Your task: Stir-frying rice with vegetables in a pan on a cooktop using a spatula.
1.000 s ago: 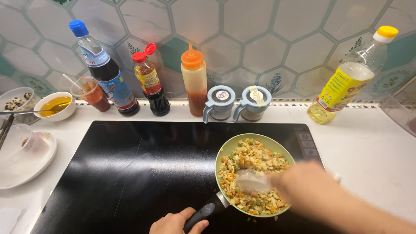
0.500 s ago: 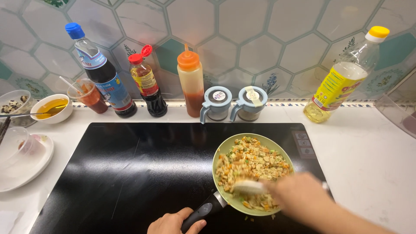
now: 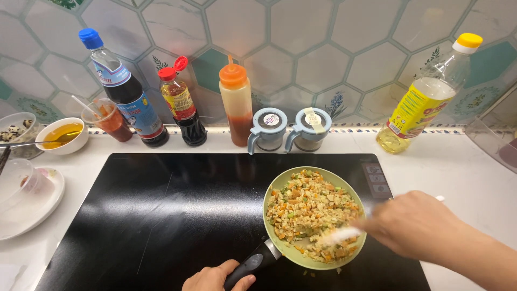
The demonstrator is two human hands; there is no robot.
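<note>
The left hand (image 3: 218, 277) is closed around the black handle (image 3: 253, 264) of a small green pan (image 3: 315, 215), which sits on the black cooktop (image 3: 161, 215) toward its front right corner. The right hand (image 3: 414, 226) grips a pale spatula (image 3: 339, 235), its blade buried in the fried rice (image 3: 307, 210) at the pan's near right side. The rice is heaped close to the low rim, so a hard push outward would likely throw grains over the edge; a few bits already lie on the glass by the pan. The two lidded jars (image 3: 288, 129) and the oil bottle (image 3: 425, 108) stand along the table's back edge, well apart.
</note>
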